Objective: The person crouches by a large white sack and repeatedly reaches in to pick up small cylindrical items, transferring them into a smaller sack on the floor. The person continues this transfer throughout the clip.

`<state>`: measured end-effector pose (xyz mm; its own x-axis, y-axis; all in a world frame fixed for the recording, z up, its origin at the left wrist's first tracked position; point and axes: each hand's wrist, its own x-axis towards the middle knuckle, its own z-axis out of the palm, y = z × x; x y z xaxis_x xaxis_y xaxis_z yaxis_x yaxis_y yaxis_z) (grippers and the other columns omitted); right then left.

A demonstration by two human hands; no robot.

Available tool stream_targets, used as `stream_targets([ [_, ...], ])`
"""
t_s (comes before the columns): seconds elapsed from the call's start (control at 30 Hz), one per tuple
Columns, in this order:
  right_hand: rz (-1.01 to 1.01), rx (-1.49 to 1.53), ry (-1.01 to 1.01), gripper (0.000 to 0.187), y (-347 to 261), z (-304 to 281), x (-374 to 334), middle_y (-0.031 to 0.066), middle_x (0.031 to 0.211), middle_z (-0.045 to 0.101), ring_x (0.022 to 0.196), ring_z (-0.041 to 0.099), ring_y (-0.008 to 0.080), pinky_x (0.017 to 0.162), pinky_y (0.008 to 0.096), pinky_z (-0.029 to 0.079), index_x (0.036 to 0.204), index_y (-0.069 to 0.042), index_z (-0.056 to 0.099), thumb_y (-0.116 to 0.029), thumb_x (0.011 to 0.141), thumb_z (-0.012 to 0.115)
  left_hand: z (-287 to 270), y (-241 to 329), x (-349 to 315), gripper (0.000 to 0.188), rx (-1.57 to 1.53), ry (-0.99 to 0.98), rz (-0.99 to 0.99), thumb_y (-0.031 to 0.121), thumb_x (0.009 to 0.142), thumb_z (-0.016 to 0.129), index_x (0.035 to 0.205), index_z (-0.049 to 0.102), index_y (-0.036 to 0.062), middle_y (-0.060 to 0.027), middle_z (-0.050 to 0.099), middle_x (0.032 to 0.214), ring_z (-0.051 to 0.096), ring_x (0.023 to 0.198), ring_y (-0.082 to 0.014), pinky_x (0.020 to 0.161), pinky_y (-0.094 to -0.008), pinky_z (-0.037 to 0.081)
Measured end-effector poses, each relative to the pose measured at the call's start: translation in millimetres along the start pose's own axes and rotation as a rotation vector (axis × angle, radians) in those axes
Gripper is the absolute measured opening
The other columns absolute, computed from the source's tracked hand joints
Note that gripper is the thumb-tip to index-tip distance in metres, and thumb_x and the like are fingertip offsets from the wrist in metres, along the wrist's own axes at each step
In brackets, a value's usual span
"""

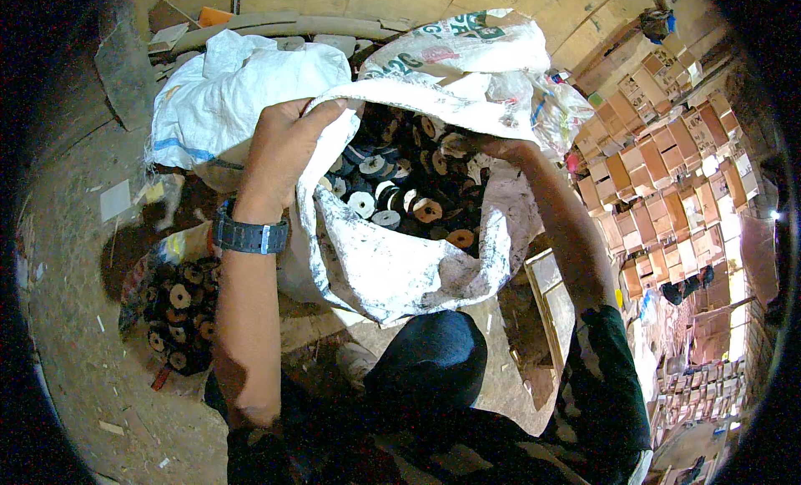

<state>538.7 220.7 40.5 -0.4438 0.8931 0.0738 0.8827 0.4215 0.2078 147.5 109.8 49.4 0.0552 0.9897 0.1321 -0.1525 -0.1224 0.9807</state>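
My left hand [288, 147] is closed on the rolled rim of a white woven sack [392, 272], its thumb lying over the edge. The mouth of the sack gapes between my arms. Inside lie many small round discs [427, 209] with centre holes, some black, others pale or tan-faced. My right hand [488, 147] reaches in over the right side of the mouth, close to the discs at the back. Its fingers are in shadow and partly hidden, so whether they hold a disc does not show. Black smudges mark the sack's inner wall.
Behind stand another white sack [250, 84] and a printed sack [467, 51]. A smaller bag of similar discs [179, 305] sits on the floor at left. My knee [434, 356] is just in front of the open sack. Stacked cardboard boxes [667, 168] spread along the right.
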Motion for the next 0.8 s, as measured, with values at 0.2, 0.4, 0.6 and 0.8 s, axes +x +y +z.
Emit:
stream_targets([
  [0.2,-0.003,0.135,-0.068,0.066,-20,26,4,0.0132,0.124,0.063,0.113,0.059,0.0308,0.098,0.0404,0.046,0.129,-0.01,0.058,-0.051,0.08,0.073,-2,-1,0,0.03,-0.05,-0.014,-0.033,0.024,0.092,0.066,0.108,0.071,-0.0006,-0.0034,0.071,0.092,0.064,0.077,-0.0099,0.068,-0.0231,0.05],
  [0.4,0.009,0.166,-0.251,0.065,-47,10,2,0.0137,0.121,0.064,0.109,0.06,0.0307,0.096,0.0402,0.047,0.128,-0.009,0.058,-0.051,0.08,0.072,1,-2,2,0.03,-0.083,0.056,0.013,0.025,0.088,0.069,0.101,0.072,-0.0019,-0.0009,0.066,0.076,0.056,0.061,-0.0072,0.053,-0.0233,0.042],
  [0.6,-0.001,0.187,-0.333,0.065,-59,3,5,0.0141,0.118,0.065,0.106,0.061,0.0305,0.095,0.04,0.048,0.127,-0.009,0.058,-0.052,0.081,0.072,-3,-4,3,0.027,-0.038,0.009,-0.031,0.025,0.092,0.067,0.105,0.072,0.0012,-0.0006,0.069,0.087,0.061,0.071,-0.0085,0.062,-0.0229,0.047],
  [0.8,-0.014,0.232,-0.34,0.064,-85,-12,-14,0.0145,0.115,0.066,0.103,0.063,0.0304,0.093,0.0399,0.049,0.126,-0.008,0.058,-0.052,0.081,0.071,-2,-3,2,0.027,-0.075,0.081,0.092,0.023,0.089,0.067,0.098,0.071,-0.0028,-0.0008,0.065,0.077,0.054,0.063,-0.0073,0.055,-0.0253,0.043],
])
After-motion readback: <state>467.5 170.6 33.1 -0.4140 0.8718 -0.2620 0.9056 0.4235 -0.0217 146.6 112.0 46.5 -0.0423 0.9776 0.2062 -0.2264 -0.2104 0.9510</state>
